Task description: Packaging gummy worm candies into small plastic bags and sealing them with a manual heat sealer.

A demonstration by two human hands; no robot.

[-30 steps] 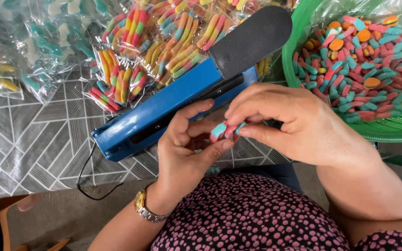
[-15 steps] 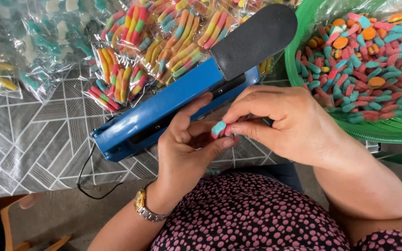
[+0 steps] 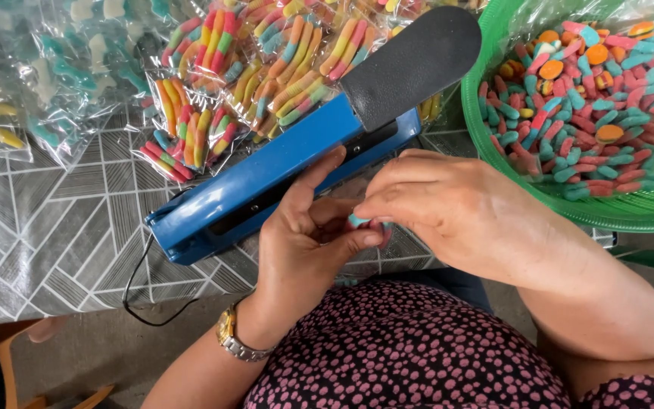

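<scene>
My left hand [image 3: 304,242] and my right hand [image 3: 448,208] meet over the table's near edge, both pinching a small bunch of blue-and-pink gummy candies [image 3: 361,222]. The fingers hide most of the candies, and I cannot tell if a clear bag is around them. Just behind my hands lies a blue heat sealer [image 3: 266,178] with a black padded lever [image 3: 410,64] raised at its right end. A gold wristwatch [image 3: 230,337] is on my left wrist.
A green plastic basket [image 3: 645,216] lined with clear film holds several loose pink, blue and orange gummies at the right. Sealed clear bags of rainbow gummy worms [image 3: 266,68] lie behind the sealer. The sealer's black cord [image 3: 134,291] hangs over the patterned tablecloth [image 3: 54,227].
My right hand has slid left and down over the candies, covering them more. The left thumb has closed in on them. The sealer has not moved.
</scene>
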